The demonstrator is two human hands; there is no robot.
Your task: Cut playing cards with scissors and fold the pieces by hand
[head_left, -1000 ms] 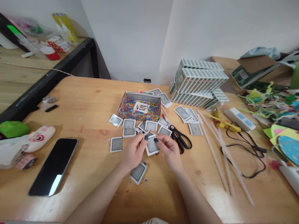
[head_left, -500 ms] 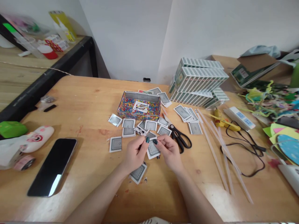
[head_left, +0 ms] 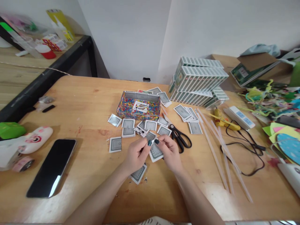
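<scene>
A patterned playing card (head_left: 156, 152) is pinched at its upper edge between my hands, over the middle of the table. My left hand (head_left: 138, 153) is closed, its thumb and finger at the card's upper left corner. My right hand (head_left: 169, 151) grips the card's upper right side. Several cut card pieces (head_left: 128, 127) lie face down around and beyond my hands, one partly under my left wrist. Behind them stands an open colourful box (head_left: 138, 115) with a face card (head_left: 141, 106) inside. Black-handled scissors (head_left: 180, 136) lie right of my right hand.
A phone (head_left: 52, 168) lies at the left, near a white bottle (head_left: 38, 139). Stacked card boxes (head_left: 199, 82) stand at the back right. Clear glue sticks (head_left: 217, 153), a yellow glue gun (head_left: 225, 121), a power strip (head_left: 239, 117) and a black cable (head_left: 256, 153) occupy the right.
The held card has tilted, its lower edge swinging slightly to the right. My hands have stayed nearly in place, still pinching it. The view has shifted slightly.
</scene>
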